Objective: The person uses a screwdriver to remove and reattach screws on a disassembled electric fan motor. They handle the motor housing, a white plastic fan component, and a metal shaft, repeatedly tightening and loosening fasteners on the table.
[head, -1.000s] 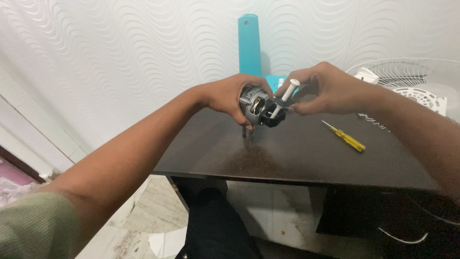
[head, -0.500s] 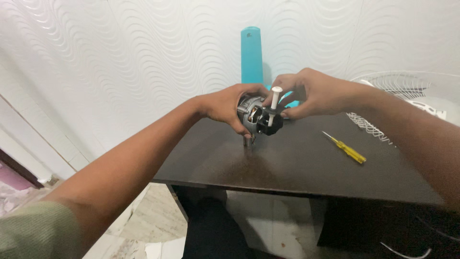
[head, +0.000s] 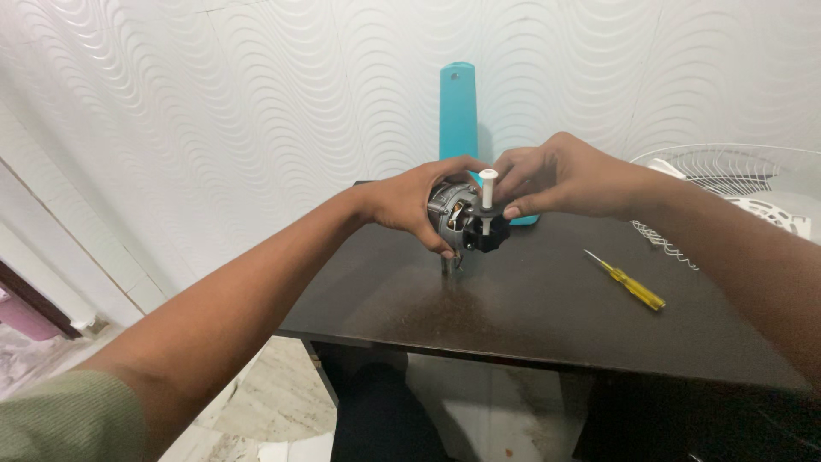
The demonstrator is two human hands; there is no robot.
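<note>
While it is held just above the dark surface [head: 547, 299], the small fan motor [head: 457, 218] sits between both hands, a grey metal body with a black block at its front end and a white knobbed pin [head: 488, 190] standing upright out of that block. A short metal shaft points down from the motor's underside toward the surface; whether its tip touches cannot be told.

The left hand [head: 419, 205] is wrapped around the motor's body from the left, thumb over the top and fingers curled underneath, closed firmly on it. The right hand [head: 556, 180] comes in from the right with its fingers pinched together at the white pin and the black block, the fingertips narrow and touching them.

Directly behind the motor a tall turquoise plastic piece [head: 458, 111] stands upright against the white wavy wall [head: 214, 103]. To the right of the hands, well apart from the motor, a yellow-handled screwdriver [head: 629, 282] lies flat on the surface. Further right, at the surface's far corner, rests a white wire fan guard [head: 735, 184].
</note>
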